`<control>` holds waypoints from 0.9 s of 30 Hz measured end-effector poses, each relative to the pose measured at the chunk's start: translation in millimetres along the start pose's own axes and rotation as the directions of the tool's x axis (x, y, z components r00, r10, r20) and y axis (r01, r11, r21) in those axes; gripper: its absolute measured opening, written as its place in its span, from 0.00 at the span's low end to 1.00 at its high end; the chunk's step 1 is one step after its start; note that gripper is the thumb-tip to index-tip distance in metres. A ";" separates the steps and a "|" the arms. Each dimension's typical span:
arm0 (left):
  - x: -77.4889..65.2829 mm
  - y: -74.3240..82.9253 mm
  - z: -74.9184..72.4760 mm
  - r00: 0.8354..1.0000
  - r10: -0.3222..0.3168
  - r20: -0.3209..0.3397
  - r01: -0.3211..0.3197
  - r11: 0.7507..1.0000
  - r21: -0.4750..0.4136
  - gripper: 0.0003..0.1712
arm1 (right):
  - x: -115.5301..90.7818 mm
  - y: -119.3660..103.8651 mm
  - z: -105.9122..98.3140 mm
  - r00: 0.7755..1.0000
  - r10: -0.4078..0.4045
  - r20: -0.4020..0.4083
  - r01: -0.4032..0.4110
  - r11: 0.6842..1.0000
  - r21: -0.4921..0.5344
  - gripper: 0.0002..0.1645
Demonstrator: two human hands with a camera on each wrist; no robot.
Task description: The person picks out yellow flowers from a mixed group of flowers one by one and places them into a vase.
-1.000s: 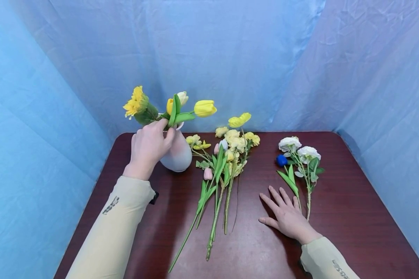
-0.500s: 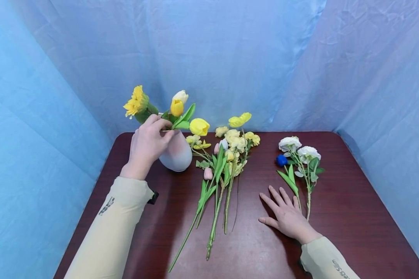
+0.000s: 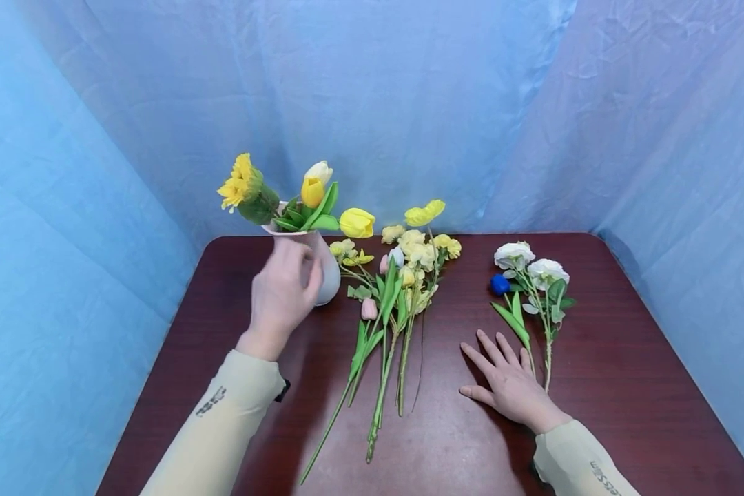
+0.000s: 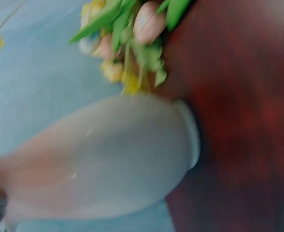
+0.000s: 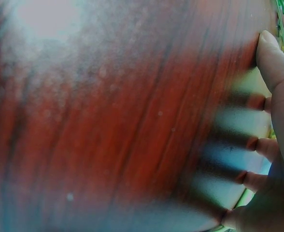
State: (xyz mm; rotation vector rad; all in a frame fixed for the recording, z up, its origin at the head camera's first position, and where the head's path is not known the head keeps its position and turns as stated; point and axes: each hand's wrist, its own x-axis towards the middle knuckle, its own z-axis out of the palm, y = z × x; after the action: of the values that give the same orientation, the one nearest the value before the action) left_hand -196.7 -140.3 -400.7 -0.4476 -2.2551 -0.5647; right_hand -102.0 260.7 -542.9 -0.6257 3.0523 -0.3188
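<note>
A pale vase point(image 3: 327, 272) stands at the table's back left, holding a yellow ruffled flower point(image 3: 242, 184), a white tulip point(image 3: 319, 172), an orange-yellow tulip point(image 3: 313, 192) and a yellow tulip point(image 3: 357, 222) that leans out to the right. In front of the vase is my left hand point(image 3: 283, 289), blurred, its fingers loosely bent with nothing between them. The vase's body point(image 4: 108, 159) fills much of the left wrist view. My right hand point(image 3: 513, 389) rests on the table with fingers spread, just beside the stems of a blue flower point(image 3: 500, 284) and white flowers point(image 3: 548, 274).
Mid-table lies a loose bunch of pink tulips point(image 3: 368, 308), pale yellow blooms point(image 3: 418, 251) and long green stems point(image 3: 379, 413). Blue curtains point(image 3: 409, 103) hang behind and along both sides of the dark red table point(image 3: 446, 441).
My left hand has let go of the yellow tulip and dropped from the vase's mouth toward me. That tulip now leans lower, past the rim. My right hand has stayed put.
</note>
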 end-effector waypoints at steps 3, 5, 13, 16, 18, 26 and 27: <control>-18.8 5.4 12.5 0.992 0.007 0.123 -0.006 1.000 -0.009 0.07 | 0.4 0.3 0.9 1.000 0.002 0.003 -0.002 1.000 0.004 0.47; -29.9 8.2 20.3 0.972 -0.034 0.233 0.035 0.999 0.001 0.07 | 0.5 0.4 1.4 1.000 0.002 0.004 -0.002 1.000 0.006 0.47; -58.4 24.4 42.2 0.822 -0.163 0.545 0.163 0.985 0.049 0.11 | 0.2 1.5 0.7 1.000 -0.006 0.001 0.006 1.000 -0.001 0.48; -66.4 31.8 49.7 0.721 -0.202 0.662 0.192 0.977 0.089 0.15 | 0.2 1.7 0.7 1.000 -0.005 0.000 0.005 1.000 -0.002 0.48; -71.4 36.4 54.5 0.656 -0.220 0.722 0.203 0.973 0.112 0.19 | 0.3 1.7 0.9 1.000 -0.005 0.001 0.005 1.000 -0.004 0.48; -89.5 45.4 67.8 0.576 -0.233 0.783 0.208 0.969 0.134 0.23 | 0.4 0.9 0.4 1.000 -0.004 0.006 0.004 1.000 0.001 0.47; -90.8 45.4 68.3 0.581 -0.233 0.780 0.221 0.967 0.125 0.23 | 0.5 0.9 0.3 1.000 -0.005 0.006 0.005 1.000 0.001 0.47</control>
State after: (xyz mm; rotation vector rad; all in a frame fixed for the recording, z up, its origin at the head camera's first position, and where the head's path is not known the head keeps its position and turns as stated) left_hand -156.0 -79.4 -498.7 -0.4548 -3.2241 -0.5349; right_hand -102.8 261.2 -543.4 -0.6329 3.0456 -0.3182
